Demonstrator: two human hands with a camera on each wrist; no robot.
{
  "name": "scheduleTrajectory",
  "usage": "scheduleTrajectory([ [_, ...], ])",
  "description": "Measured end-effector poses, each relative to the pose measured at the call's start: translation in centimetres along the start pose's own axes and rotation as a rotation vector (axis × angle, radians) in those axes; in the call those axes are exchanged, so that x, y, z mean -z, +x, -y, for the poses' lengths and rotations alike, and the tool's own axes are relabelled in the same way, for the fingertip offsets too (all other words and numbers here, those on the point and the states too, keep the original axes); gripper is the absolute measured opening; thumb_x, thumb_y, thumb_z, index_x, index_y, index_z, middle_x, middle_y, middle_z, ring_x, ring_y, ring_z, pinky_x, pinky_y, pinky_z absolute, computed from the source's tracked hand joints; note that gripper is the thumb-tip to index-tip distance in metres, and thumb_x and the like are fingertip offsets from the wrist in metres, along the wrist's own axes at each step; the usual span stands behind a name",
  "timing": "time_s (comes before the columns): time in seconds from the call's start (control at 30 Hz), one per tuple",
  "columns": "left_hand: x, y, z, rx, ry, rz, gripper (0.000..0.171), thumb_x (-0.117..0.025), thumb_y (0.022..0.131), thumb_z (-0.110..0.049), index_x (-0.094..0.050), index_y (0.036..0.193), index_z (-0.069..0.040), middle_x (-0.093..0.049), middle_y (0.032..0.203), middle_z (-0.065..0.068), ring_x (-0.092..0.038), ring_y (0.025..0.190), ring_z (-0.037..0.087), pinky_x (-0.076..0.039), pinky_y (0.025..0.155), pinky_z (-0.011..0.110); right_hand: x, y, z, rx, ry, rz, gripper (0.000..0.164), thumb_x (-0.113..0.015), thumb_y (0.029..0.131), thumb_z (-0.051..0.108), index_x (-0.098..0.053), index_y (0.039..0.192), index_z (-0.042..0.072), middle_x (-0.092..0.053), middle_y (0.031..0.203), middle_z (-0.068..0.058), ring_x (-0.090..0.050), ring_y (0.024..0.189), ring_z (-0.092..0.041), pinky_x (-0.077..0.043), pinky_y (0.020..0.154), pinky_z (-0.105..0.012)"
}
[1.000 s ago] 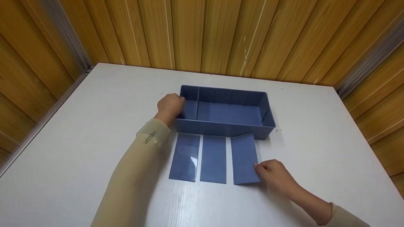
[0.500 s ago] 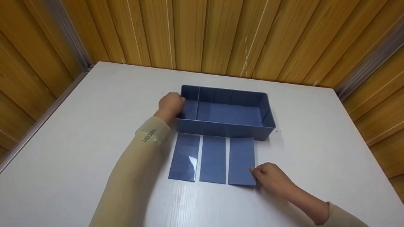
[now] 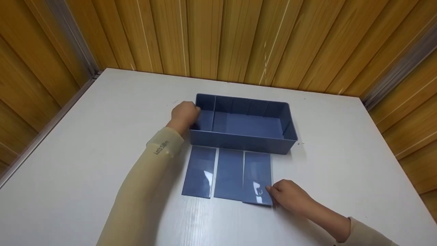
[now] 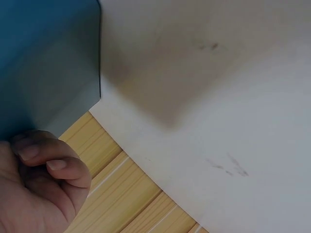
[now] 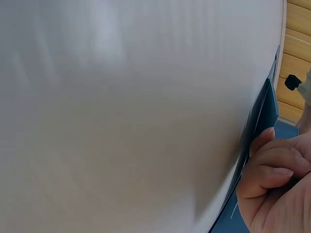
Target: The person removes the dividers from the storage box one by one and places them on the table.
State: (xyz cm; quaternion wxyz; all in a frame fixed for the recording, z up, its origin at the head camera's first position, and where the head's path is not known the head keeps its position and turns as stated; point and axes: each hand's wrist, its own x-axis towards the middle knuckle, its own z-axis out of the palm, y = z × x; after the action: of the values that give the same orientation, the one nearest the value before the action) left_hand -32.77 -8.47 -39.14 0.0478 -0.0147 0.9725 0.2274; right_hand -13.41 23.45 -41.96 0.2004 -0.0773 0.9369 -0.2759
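Note:
A blue rectangular box (image 3: 240, 141) stands on the white table, with one thin divider (image 3: 214, 112) upright in its left part. My left hand (image 3: 184, 114) grips the box's left wall; its curled fingers (image 4: 68, 170) show at the wall in the left wrist view. Before the box lie a left flat blue panel (image 3: 199, 171) and a middle panel (image 3: 229, 174). My right hand (image 3: 290, 196) pinches the right edge of a third panel (image 3: 257, 174), whose lower left corner overlaps the middle one. In the right wrist view the other fingers (image 5: 265, 182) are curled.
The white table (image 3: 102, 136) runs out to both sides of the box. A wood-patterned wall (image 3: 235, 41) rises behind it, with metal posts (image 3: 73, 37) at the corners. Small dark marks (image 3: 300, 143) dot the table right of the box.
My right hand has moved left and slightly nearer with the third panel, which has straightened, come up against the middle panel and now catches a glare. My left hand keeps its grip on the box.

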Motion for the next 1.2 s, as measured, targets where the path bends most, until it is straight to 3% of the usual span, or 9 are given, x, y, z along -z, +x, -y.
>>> scheduleTrajectory([
  [0.23, -0.02, 0.05, 0.08, -0.005, 0.012, 0.006, 0.038, -0.042, 0.103, -0.023, -0.07, 0.1, 0.002, -0.074, 0.112, 0.019, -0.064, 0.093, 0.03, -0.055, 0.093, 0.048, -0.27, 0.19, 0.08, 0.008, -0.06, 0.021, 0.047, -0.052, 0.104, 0.02, -0.045, 0.058, 0.016, -0.039, 0.056, 0.005, -0.036, 0.057, -0.012, -0.03, 0.056, -0.026],
  [0.5, -0.12, 0.21, 0.15, -0.01, 0.006, 0.019, 0.038, -0.043, 0.103, -0.024, -0.07, 0.101, 0.001, -0.074, 0.112, 0.019, -0.064, 0.094, 0.03, -0.055, 0.093, 0.047, -0.38, 0.53, 0.38, -0.018, -0.098, 0.018, 0.044, -0.055, 0.103, 0.02, -0.057, 0.061, 0.009, -0.04, 0.057, 0.004, -0.039, 0.058, -0.013, -0.032, 0.058, -0.028],
  [0.73, -0.08, 0.11, 0.02, 0.002, 0.012, 0.011, 0.042, -0.04, 0.106, -0.027, -0.071, 0.1, 0.0, -0.074, 0.108, 0.017, -0.062, 0.088, 0.027, -0.056, 0.089, 0.045, -0.11, 0.33, 0.53, -0.036, -0.105, 0.032, 0.049, -0.054, 0.104, 0.021, -0.047, 0.056, 0.014, -0.039, 0.054, 0.004, -0.037, 0.055, -0.013, -0.031, 0.056, -0.027],
  [0.97, -0.1, -0.04, -0.06, 0.006, 0.01, 0.001, 0.041, -0.04, 0.106, -0.027, -0.07, 0.098, 0.0, -0.074, 0.106, 0.017, -0.06, 0.085, 0.026, -0.056, 0.087, 0.045, -0.21, 0.48, 0.61, -0.061, -0.133, 0.012, 0.045, -0.057, 0.102, 0.021, -0.053, 0.059, 0.011, -0.04, 0.056, 0.003, -0.039, 0.057, -0.013, -0.032, 0.057, -0.029],
  [1.2, -0.21, 0.26, -0.12, 0.013, 0.021, 0.002, 0.041, -0.04, 0.105, -0.027, -0.071, 0.1, 0.0, -0.074, 0.11, 0.017, -0.062, 0.089, 0.027, -0.056, 0.089, 0.046, 0.43, 0.47, 0.95, -0.042, -0.129, 0.003, 0.046, -0.058, 0.102, 0.021, -0.049, 0.057, 0.013, -0.039, 0.055, 0.004, -0.038, 0.056, -0.013, -0.031, 0.057, -0.028],
])
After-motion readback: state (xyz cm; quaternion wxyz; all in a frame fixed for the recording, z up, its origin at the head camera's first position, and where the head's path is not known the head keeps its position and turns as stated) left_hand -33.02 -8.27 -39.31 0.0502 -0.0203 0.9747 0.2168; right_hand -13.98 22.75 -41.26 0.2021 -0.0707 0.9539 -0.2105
